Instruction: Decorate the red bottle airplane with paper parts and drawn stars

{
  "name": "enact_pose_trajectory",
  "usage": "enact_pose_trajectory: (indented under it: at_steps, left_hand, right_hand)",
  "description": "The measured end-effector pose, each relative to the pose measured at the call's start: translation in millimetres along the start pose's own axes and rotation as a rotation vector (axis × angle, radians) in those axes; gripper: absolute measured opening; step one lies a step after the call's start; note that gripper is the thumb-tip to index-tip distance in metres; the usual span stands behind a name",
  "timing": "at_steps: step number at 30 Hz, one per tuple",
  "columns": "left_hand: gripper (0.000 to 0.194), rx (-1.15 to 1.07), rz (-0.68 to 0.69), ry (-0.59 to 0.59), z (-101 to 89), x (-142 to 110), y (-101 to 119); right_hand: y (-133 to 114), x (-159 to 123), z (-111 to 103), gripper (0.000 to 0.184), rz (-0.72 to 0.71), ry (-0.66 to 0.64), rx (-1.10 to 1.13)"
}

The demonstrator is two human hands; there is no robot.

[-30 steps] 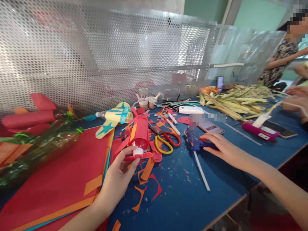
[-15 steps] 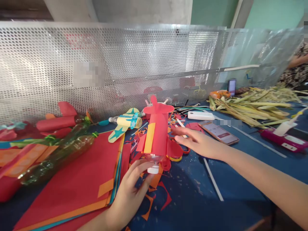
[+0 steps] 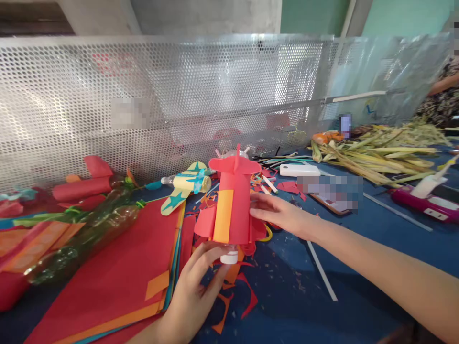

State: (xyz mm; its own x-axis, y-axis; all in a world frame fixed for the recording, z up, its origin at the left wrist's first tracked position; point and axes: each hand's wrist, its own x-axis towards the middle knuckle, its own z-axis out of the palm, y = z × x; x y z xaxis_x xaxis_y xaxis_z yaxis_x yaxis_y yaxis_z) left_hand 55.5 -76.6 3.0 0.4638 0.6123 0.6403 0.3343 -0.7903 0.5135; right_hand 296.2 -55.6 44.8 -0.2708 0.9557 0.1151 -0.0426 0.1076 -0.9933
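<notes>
From here I see the red paper-covered bottle being steadied over the scraps on the desk, the left hand pinching its white cap. The right hand's grip is loosely spread along its side; those thin paper fins look to call for light fingertips.

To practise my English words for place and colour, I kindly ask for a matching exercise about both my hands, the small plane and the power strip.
1. left hand
2. right hand
3. small plane
4. power strip

A. magenta, at the far right
B. at the right side of the red tube
C. yellow, with blue stars
D. at the white cap

Pairs: 1-D, 2-B, 3-C, 4-A.
</notes>
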Motion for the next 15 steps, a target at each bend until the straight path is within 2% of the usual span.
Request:
enact_pose_trajectory:
  at_steps: [7,10,15]
  left_hand:
    - [0.032,-0.065,-0.132,0.047,7.2,-13,-17]
    - [0.032,-0.141,-0.178,0.024,6.9,-12,-15]
    - [0.028,-0.285,-0.251,-0.010,4.1,-7,-6]
  right_hand:
    - [1,2,0,0.032,0.098,0.088,0.172]
    - [4,3,1,0.032,0.157,0.125,0.261]
    - [9,6,1,0.034,0.144,0.142,0.322]
